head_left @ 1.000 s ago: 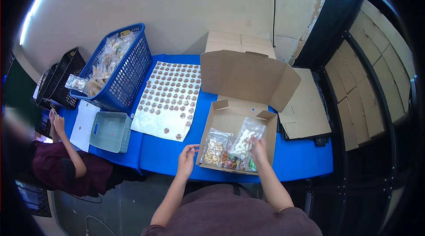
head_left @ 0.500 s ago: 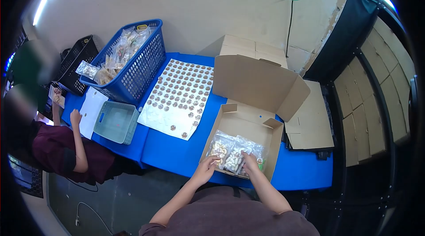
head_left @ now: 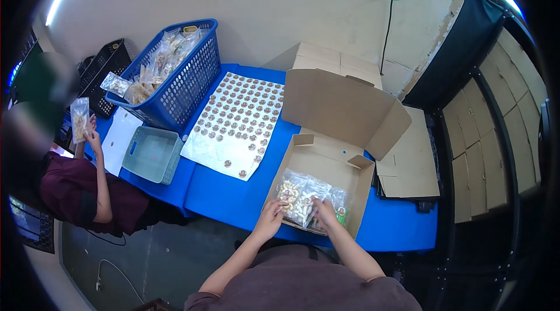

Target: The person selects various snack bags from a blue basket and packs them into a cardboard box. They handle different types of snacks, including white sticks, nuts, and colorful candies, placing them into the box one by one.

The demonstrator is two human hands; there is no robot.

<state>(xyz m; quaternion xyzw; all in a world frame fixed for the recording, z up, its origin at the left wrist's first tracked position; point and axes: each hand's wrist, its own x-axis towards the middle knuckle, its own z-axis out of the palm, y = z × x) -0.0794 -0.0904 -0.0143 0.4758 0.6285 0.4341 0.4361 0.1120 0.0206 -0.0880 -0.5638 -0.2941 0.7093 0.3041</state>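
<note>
An open cardboard box stands on the blue-covered table with its lid raised. Several clear bags lie side by side along its near end. My left hand has its fingers on the edge of the leftmost bag, which holds pale yellow pieces. Beside it lies a bag of white pieces, where my right hand rests its closed fingers on the right edge. Farther right is a bag with a green part and a round sticker.
Left of the box lies a sheet of round stickers. Beyond are a blue basket of filled bags, a grey-green tray and a black crate. A co-worker holds a bag at far left. Flat cardboard lies right.
The co-worker has raised a bag and now has both hands at it. My hands have barely moved; the bags under them have shifted slightly. The view has tilted a little.
</note>
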